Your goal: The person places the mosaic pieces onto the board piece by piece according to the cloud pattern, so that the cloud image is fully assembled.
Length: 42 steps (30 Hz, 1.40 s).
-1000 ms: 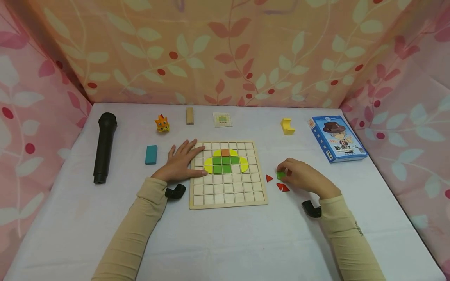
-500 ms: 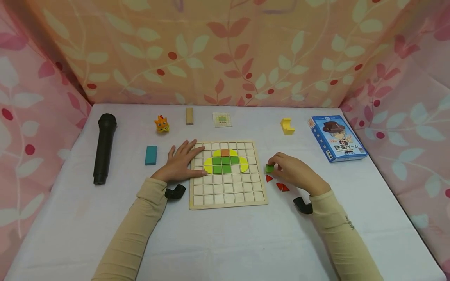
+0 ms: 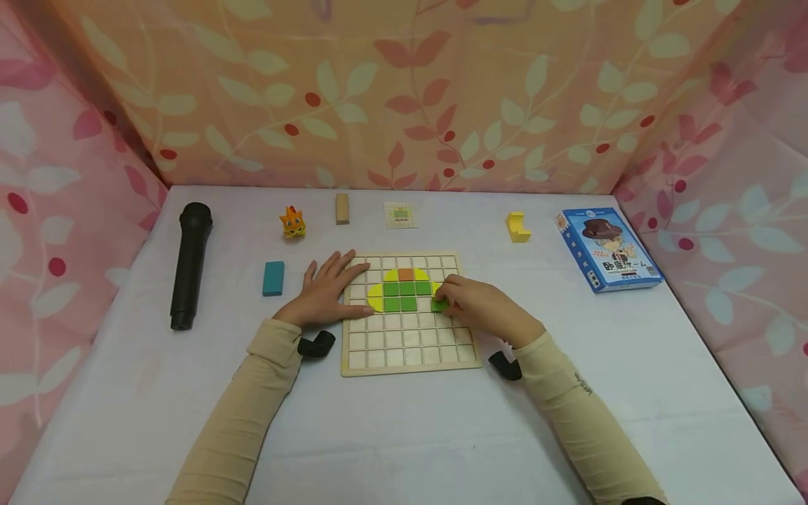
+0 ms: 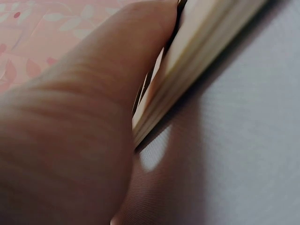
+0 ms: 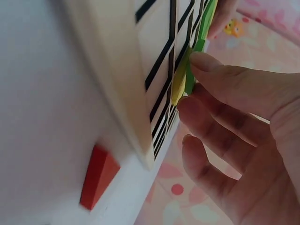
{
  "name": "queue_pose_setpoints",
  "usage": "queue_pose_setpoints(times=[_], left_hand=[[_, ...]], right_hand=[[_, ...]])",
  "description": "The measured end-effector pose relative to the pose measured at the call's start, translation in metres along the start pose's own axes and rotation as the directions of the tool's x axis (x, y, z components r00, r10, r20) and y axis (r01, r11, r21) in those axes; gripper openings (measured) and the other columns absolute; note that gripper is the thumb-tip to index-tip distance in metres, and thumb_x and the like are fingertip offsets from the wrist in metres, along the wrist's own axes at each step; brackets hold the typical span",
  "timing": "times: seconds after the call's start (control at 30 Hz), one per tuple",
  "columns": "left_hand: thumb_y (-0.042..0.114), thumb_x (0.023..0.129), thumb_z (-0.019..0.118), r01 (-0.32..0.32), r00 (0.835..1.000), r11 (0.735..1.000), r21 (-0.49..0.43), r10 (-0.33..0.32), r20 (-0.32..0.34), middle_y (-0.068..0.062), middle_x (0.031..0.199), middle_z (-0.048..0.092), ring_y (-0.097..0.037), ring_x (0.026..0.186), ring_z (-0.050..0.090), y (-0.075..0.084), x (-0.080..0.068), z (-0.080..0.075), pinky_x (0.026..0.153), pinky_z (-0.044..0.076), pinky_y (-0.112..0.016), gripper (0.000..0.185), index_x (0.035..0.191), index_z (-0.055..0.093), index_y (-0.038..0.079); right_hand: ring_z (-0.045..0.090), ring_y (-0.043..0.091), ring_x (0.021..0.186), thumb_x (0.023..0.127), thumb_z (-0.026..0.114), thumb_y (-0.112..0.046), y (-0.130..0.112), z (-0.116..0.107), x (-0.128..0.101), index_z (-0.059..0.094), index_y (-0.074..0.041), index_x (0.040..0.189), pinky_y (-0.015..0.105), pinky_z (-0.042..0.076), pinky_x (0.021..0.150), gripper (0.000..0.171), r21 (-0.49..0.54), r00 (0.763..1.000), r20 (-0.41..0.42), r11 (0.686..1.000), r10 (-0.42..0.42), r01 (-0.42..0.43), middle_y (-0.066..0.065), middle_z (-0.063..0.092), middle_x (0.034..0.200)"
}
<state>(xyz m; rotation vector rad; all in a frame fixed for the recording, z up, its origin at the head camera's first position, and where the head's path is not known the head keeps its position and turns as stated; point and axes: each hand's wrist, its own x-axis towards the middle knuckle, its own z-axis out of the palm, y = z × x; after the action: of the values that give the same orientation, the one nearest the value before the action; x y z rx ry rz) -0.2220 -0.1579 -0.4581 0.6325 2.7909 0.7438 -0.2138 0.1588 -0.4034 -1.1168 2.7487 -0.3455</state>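
The right hand pinches a green tile and holds it on the wooden grid board, at the right edge of the green-and-yellow figure. The left hand lies flat, fingers spread, pressing on the board's left edge. The figure looks partly built; most squares are bare. A red triangle lies on the worktop just beside the board, under the right wrist. Beyond the hands sits a pattern card.

I see a white-clothed table; leaf-print curtains enclose it from nine round to three o'clock.
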Motion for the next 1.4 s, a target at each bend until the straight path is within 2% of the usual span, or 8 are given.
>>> queue_pose_setpoints(times=[0.47,0.7,1.1,1.23,1.4], left_hand=[[0.061,0.080,0.065,0.006,1.000,1.000,0.001,-0.006,0.007,-0.007,0.162,0.005,-0.032,0.148,-0.002,-0.003,0.001,0.002,0.111,-0.007,-0.061,0.089,0.152,0.026,0.025],[0.063,0.080,0.065,0.009,1.000,1.000,0.006,-0.009,0.007,-0.006,0.162,0.005,-0.031,0.148,-0.003,-0.004,0.001,0.003,0.111,-0.007,-0.061,0.090,0.152,0.026,0.026],[0.060,0.080,0.067,0.005,1.000,1.000,0.006,-0.005,0.007,-0.007,0.162,0.006,-0.032,0.148,-0.002,0.000,0.001,0.002,0.111,-0.008,-0.062,0.090,0.152,0.027,0.025],[0.060,0.080,0.067,0.003,1.000,1.000,0.000,-0.003,0.005,-0.007,0.162,0.006,-0.032,0.148,-0.002,0.000,0.001,0.002,0.111,-0.008,-0.062,0.090,0.152,0.027,0.024],[0.060,0.080,0.067,-0.001,1.000,1.000,0.000,0.001,-0.002,-0.008,0.162,0.006,-0.032,0.148,-0.002,-0.001,0.001,0.001,0.111,-0.007,-0.062,0.090,0.152,0.027,0.024]], right_hand=[[0.060,0.008,0.089,0.087,0.071,-0.016,-0.011,0.005,0.017,0.067,-0.013,0.106,0.027,0.052,0.080,0.019,-0.040,1.000,0.010,0.999,-0.022,0.022,-0.005,0.061,0.104],[0.061,0.008,0.087,0.087,0.072,-0.015,-0.015,0.006,0.018,0.068,-0.012,0.103,0.025,0.052,0.077,0.017,-0.080,0.999,-0.002,0.996,-0.047,0.047,-0.003,0.062,0.103],[0.059,0.008,0.088,0.087,0.071,-0.014,-0.015,0.004,0.017,0.068,-0.013,0.104,0.025,0.052,0.077,0.017,-0.068,0.998,-0.006,0.996,-0.056,0.055,-0.003,0.061,0.103],[0.060,0.010,0.091,0.089,0.069,-0.014,-0.011,-0.005,0.009,0.067,-0.013,0.107,0.029,0.053,0.080,0.018,-0.032,1.000,-0.005,0.999,-0.008,0.008,-0.003,0.061,0.105],[0.059,0.011,0.081,0.092,0.066,-0.018,0.002,-0.018,-0.008,0.066,-0.013,0.110,0.031,0.053,0.074,0.019,-0.003,0.989,0.025,0.989,0.147,-0.147,-0.003,0.062,0.103]])
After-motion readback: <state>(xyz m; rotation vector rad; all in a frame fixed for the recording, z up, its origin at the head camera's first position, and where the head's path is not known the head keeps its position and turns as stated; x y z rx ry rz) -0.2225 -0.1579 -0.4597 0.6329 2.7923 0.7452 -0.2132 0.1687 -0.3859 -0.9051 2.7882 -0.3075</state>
